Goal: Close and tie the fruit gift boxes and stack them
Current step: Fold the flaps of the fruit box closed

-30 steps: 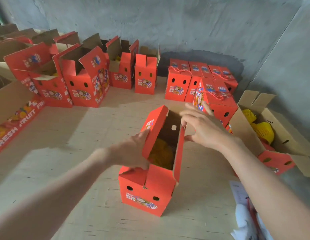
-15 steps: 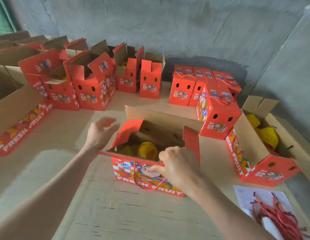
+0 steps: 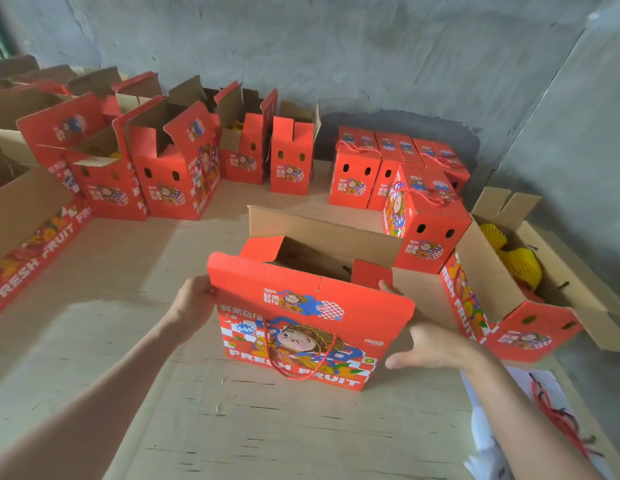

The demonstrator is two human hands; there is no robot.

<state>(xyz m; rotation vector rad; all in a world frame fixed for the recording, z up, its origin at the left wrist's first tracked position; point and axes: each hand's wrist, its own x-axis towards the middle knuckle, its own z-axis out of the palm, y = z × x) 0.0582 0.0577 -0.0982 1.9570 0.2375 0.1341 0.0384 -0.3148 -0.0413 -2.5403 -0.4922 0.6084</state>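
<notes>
I'm at the closing step on the box [image 3: 301,344], which sits in the middle of the worktop [image 3: 232,427], a little toward its near edge. My left hand [image 3: 194,303] grips the left edge of the front flap [image 3: 301,289]; my right hand [image 3: 433,344] is spread, fingers straight, against the box's right end and holding nothing. The front flap stands upright, the plain brown back flap [image 3: 319,226] is up too, and the short side flaps [image 3: 262,244] aren't folded down. Next, I'd judge, the side flaps need tucking flat, then both long flaps brought together before any tying. The box is red card with a cartoon figure, FRESH FRUIT lettering and a red cord [image 3: 301,370] looped on its front
</notes>
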